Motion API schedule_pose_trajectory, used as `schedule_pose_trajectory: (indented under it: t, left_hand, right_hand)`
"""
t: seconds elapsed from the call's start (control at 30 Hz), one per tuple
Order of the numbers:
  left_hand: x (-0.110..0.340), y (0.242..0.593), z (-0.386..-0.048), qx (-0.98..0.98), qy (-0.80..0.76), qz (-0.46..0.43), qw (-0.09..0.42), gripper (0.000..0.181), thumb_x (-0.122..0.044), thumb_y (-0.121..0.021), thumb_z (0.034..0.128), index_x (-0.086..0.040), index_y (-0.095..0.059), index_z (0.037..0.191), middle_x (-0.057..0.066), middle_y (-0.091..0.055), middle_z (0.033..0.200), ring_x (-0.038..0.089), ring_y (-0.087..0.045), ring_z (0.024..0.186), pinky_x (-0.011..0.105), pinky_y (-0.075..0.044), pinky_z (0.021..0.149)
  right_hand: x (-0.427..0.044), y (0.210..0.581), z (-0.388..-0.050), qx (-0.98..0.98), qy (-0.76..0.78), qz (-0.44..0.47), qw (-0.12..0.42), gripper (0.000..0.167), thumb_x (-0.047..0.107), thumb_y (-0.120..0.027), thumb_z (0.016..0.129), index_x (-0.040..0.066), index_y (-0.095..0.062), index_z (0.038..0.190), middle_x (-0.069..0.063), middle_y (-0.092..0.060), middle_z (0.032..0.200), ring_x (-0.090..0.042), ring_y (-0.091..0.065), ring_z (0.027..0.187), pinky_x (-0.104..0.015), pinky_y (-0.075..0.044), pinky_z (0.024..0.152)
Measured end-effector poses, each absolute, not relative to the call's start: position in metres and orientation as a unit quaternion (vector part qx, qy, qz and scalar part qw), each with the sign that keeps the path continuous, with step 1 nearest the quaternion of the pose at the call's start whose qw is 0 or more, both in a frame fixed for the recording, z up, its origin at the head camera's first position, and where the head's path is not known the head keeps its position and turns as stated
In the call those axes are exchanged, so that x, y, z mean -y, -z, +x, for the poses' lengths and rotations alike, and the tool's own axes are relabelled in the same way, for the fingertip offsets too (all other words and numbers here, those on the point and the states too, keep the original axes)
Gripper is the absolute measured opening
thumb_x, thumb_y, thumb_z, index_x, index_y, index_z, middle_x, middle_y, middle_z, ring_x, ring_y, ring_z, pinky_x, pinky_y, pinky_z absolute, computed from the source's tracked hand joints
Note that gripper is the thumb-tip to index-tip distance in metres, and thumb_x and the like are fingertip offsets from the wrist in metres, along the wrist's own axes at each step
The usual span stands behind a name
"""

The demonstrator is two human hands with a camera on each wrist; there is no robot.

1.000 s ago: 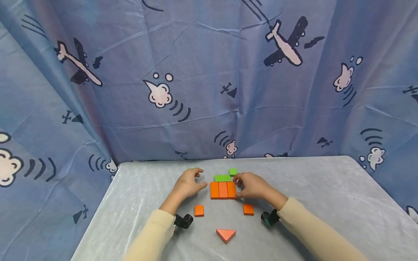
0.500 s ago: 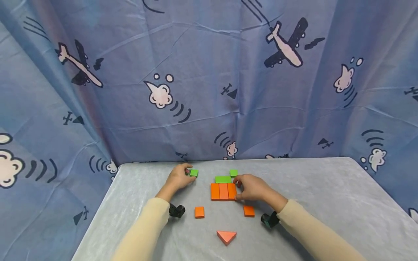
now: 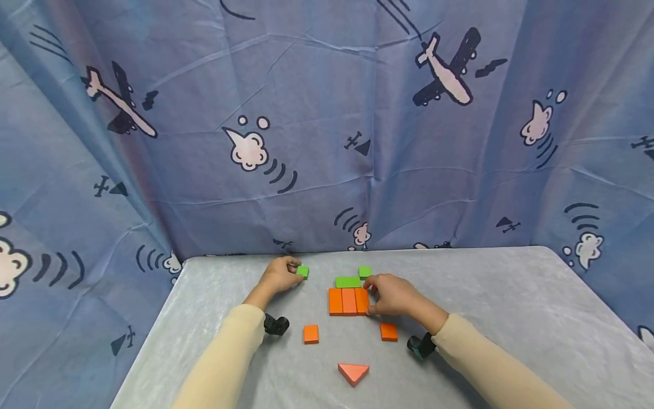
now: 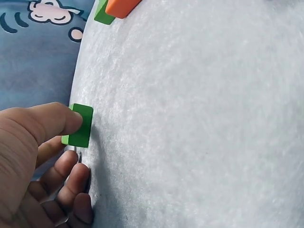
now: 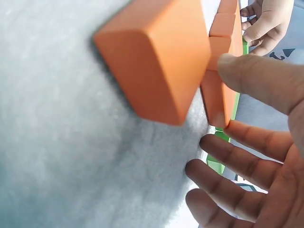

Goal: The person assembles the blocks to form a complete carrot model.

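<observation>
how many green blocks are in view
3: a small green block held by the left hand, a long green block behind the orange row, another small block just beyond the right hand. Others could be hidden behind the hands.

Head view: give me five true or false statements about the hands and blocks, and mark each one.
The left hand pinches a green block. True.
The triangular block lies nearer the camera than the orange row. True.
The right hand touches the triangular block. False: the right hand is at the orange row's right end.
Five blocks make up the orange row. False: three do.
Two orange square blocks sit apart from the orange row. True.
</observation>
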State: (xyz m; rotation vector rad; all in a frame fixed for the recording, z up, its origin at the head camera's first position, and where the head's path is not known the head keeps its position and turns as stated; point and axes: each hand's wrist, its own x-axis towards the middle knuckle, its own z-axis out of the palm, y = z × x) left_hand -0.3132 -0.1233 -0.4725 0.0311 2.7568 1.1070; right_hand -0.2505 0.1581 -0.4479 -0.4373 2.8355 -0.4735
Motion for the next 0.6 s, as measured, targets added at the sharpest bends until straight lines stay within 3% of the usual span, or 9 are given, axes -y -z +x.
schedule_pose_trajectory:
  t: [0.27, 0.6]
  left_hand:
    - [0.121, 0.472, -0.315, -0.926, -0.367, 0.016, 0.087, 0.033, -0.02, -0.075, 0.0799, -0.011, -0.068, 0.111, 0.002, -0.063, 0.097, 0.016, -0.058, 0.09, 0.032, -0.05, 0.08]
    - [0.105, 0.467, -0.314, -0.926, -0.365, 0.045, 0.09, 0.033, -0.024, -0.08, 0.076, -0.01, -0.07, 0.105, 0.0, -0.062, 0.091, 0.014, -0.054, 0.082, 0.026, -0.046, 0.072]
  right_hand:
    - [-0.158, 0.445, -0.249, -0.971, 0.151, -0.144, 0.115, 0.049, 0.029, -0.087, 0.068, 0.013, -0.068, 0.11, -0.002, -0.066, 0.094, -0.016, -0.055, 0.081, -0.038, -0.051, 0.079]
    - [-0.156, 0.445, -0.25, -0.973, 0.141, -0.145, 0.114, 0.05, 0.032, -0.087, 0.067, 0.013, -0.069, 0.11, -0.002, -0.066, 0.095, -0.016, -0.056, 0.083, -0.038, -0.051, 0.08]
